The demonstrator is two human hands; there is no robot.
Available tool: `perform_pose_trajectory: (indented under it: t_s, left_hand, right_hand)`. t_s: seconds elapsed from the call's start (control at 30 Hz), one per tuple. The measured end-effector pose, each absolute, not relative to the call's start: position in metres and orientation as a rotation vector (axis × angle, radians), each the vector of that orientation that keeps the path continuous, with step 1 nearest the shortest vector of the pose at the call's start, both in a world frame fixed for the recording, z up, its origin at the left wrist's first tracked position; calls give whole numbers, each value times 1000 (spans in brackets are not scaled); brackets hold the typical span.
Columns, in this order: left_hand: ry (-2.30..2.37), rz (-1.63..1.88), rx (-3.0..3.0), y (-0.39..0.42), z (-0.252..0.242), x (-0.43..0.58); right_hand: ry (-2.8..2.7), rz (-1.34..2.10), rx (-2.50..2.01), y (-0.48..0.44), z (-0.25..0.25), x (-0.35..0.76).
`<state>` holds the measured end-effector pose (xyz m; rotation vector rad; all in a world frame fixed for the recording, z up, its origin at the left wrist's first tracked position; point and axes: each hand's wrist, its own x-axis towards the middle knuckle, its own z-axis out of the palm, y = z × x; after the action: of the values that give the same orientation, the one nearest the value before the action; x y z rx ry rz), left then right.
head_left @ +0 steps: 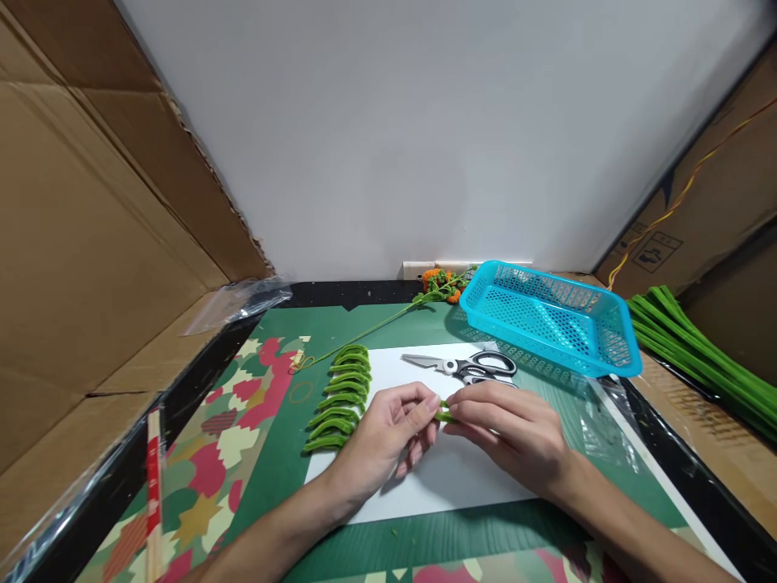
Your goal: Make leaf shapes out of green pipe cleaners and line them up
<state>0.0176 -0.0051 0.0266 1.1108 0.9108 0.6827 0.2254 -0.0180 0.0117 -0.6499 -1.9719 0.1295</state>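
Note:
Over the white sheet (449, 486), my left hand (392, 425) pinches one end of a short green pipe cleaner (445, 416) between thumb and index finger. The fingers of my right hand (515, 429) are closed on its other end, and most of the piece is hidden by both hands. To the left of my left hand, several curved green pipe cleaner pieces (343, 389) lie in a column along the sheet's left edge. Just beyond my hands, scissors with black and grey handles (486, 366) rest on the sheet, blades pointing left.
A blue plastic basket (631, 344) stands at the back right. Long green pipe cleaners (710, 352) lie bundled farther right. An orange flower on a green stem (388, 321) stretches across the back. Wooden chopsticks in a red wrapper (154, 486) are at left. Cardboard (97, 202) walls the left side.

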Motion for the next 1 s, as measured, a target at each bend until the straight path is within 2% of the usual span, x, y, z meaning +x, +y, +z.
perform_pose_trajectory:
  t_s: [0.43,0.83,1.0]
  left_hand:
    - [847,671,1168,-5,28,17]
    - [929,622,1367,-7,28,15]
    - [1058,806,1505,-12,25,17]
  right_hand:
    - [-1830,214,-745,-20,9,221]
    - [-1362,1176,-930,-16,11,216]
    - [-1188,1394,-871,-13,10,214]
